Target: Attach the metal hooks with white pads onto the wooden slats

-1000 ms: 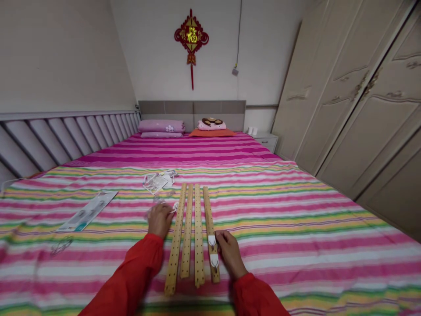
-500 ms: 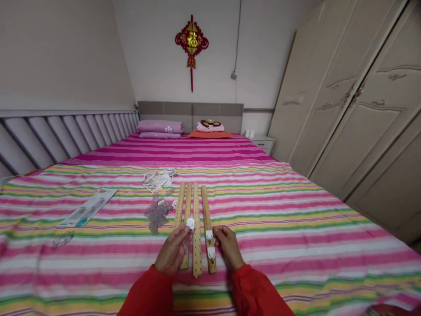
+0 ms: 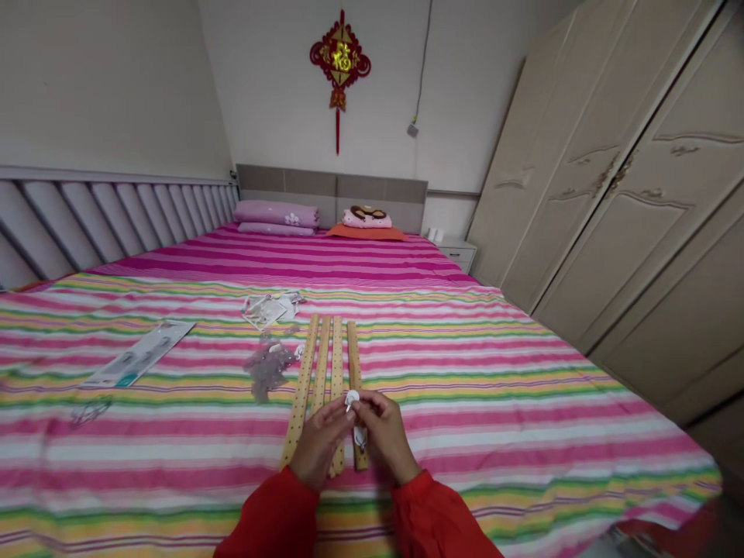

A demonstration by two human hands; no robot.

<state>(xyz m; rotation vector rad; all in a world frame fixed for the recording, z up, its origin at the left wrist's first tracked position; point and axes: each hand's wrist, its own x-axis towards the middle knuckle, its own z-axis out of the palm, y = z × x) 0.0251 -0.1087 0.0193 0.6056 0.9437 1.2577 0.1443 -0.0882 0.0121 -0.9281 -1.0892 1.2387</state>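
Pinched between the fingertips of my left hand (image 3: 322,442) and my right hand (image 3: 384,434) is a small white round hook (image 3: 352,397). Both hands are closed and held over several narrow wooden strips with rows of holes, such as the left strip (image 3: 301,387). On the rightmost strip (image 3: 354,353), a white stick-on hook (image 3: 360,439) shows just beside my right fingers; that strip's middle is covered by my hands. Another small white hook (image 3: 299,352) lies at the left of the strips, next to crumpled clear plastic pieces (image 3: 270,368).
A long hook card package (image 3: 142,355) lies on the striped bedspread at left, with thin wire rings (image 3: 91,411) nearer me. Clear wrappers (image 3: 272,308) lie beyond the plastic. Folded bedding (image 3: 276,215) rests by the headboard (image 3: 380,190); a wardrobe (image 3: 610,232) stands right.
My left hand has moved right with the round hook. My right hand has left the edge of the rightmost strip and now meets the left hand at the hook. The view has shifted slightly.
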